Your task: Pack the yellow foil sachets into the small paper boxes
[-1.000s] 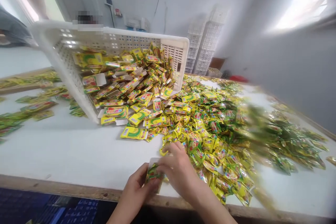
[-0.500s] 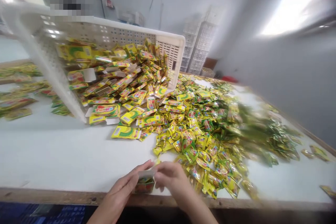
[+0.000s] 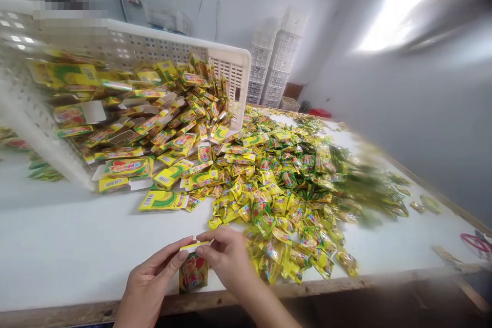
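1. At the near edge of the white table (image 3: pixel 69 251), both hands meet over 1 small carton (image 3: pixel 193 272), yellow and red, standing upright on the tabletop just inside the wooden rim.
2. The left hand (image 3: pixel 148 287) comes in from the lower left; its thumb and forefinger are pinched onto the carton's top flap, the other fingers curled beneath.
3. The right hand (image 3: pixel 226 261) comes in from the lower right; its fingertips are closed on the same top flap from the other side, touching the left fingertips.
4. Just right of the right hand begins a wide heap of sachets (image 3: pixel 292 200), yellow and green foil, lying loose on the table and spreading toward the far right edge, where blur smears them.
5. Farther back on the left, flat unfolded cartons (image 3: pixel 163 200) lie scattered, 1 lying apart from the rest on bare table.
6. Behind them a white plastic crate (image 3: pixel 230 56) is tipped on its side, its open mouth facing the camera, with cartons spilling out of it onto the table.
7. At the right table edge lies a red ring-shaped item (image 3: pixel 474 241), too blurred to name.
8. Against the far wall stands a stack of white crates (image 3: pixel 277 66).
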The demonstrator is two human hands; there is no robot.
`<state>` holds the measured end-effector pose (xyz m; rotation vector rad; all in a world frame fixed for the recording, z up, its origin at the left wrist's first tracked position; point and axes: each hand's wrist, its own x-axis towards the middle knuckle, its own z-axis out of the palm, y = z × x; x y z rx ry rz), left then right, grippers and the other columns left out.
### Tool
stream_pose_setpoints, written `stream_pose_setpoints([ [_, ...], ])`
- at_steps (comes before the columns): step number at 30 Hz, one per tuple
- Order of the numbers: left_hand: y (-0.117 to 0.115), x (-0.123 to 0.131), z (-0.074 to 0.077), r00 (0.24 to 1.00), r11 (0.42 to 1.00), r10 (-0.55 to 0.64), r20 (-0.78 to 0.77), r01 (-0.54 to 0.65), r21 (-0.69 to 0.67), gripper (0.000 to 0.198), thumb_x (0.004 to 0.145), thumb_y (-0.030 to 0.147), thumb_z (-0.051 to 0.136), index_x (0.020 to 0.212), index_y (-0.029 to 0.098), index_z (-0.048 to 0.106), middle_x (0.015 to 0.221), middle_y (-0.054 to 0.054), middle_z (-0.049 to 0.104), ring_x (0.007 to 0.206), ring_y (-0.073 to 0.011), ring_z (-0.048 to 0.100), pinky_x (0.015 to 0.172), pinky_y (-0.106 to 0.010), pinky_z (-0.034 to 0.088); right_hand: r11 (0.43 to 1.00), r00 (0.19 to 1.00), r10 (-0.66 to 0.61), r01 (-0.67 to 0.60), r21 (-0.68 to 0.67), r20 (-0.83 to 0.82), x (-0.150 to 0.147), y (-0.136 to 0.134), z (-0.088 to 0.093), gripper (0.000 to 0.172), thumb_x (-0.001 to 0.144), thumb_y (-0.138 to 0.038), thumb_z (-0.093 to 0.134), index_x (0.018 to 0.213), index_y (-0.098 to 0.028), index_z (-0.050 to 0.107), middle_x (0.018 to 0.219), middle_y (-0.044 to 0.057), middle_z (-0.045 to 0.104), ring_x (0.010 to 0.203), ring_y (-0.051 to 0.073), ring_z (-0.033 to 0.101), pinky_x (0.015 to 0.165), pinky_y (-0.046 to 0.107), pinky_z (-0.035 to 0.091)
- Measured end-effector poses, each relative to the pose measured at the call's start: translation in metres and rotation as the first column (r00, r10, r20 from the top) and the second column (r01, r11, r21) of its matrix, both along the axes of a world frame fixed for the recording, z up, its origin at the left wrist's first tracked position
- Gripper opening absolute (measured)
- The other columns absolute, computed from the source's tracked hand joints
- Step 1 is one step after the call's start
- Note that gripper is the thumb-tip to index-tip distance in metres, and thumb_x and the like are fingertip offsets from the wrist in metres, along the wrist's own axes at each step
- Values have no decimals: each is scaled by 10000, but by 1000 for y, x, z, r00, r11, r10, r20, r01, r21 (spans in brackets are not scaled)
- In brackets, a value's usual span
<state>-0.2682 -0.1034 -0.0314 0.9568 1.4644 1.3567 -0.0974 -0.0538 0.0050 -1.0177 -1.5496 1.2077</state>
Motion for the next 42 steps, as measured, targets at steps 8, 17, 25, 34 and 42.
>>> stream_pose_setpoints([
  [8,8,-6,7,940,965,-84,-330,160,209,231,763,418,741,908,240,771,997,-28,768,975,-244,704,906,-289,578,976,997,-59,49,214,42,1,-9,-1,100,790,-262,759,877,-240,803,743,27,698,675,152,624,629,246,479],
  [17,-16,-17,-4,819,885,-111,-563,339,319,274,812,294,719,1078,359,743,1132,11,748,1034,-227,705,938,-278,570,889,936,107,-241,390,335,42,-22,3,275,945,-288,582,1198,-325,683,1088,48,690,955,180,641,844,285,498],
  [25,-12,1,10,773,849,-56,-632,370,378,356,855,192,673,1169,358,702,1119,2,729,1023,-199,695,929,-259,562,889,557,-438,149,434,705,111,24,2,426,795,-126,662,1212,-211,650,1150,143,622,1077,327,546,934,445,440],
  [34,-15,-7,10,748,827,-211,-630,480,293,382,906,192,589,1246,347,668,1129,-65,682,1018,-215,663,877,-272,558,936,634,-315,86,340,706,147,34,-6,295,898,-153,528,1146,-202,680,1075,90,717,989,250,661,870,349,490],
  [42,-16,8,27,844,850,-156,-513,379,366,332,952,274,499,1215,332,694,961,-65,635,862,-186,640,754,-240,523,963,813,-229,108,249,536,121,23,25,148,882,-254,606,913,-198,740,813,51,722,777,217,663,692,314,506],
])
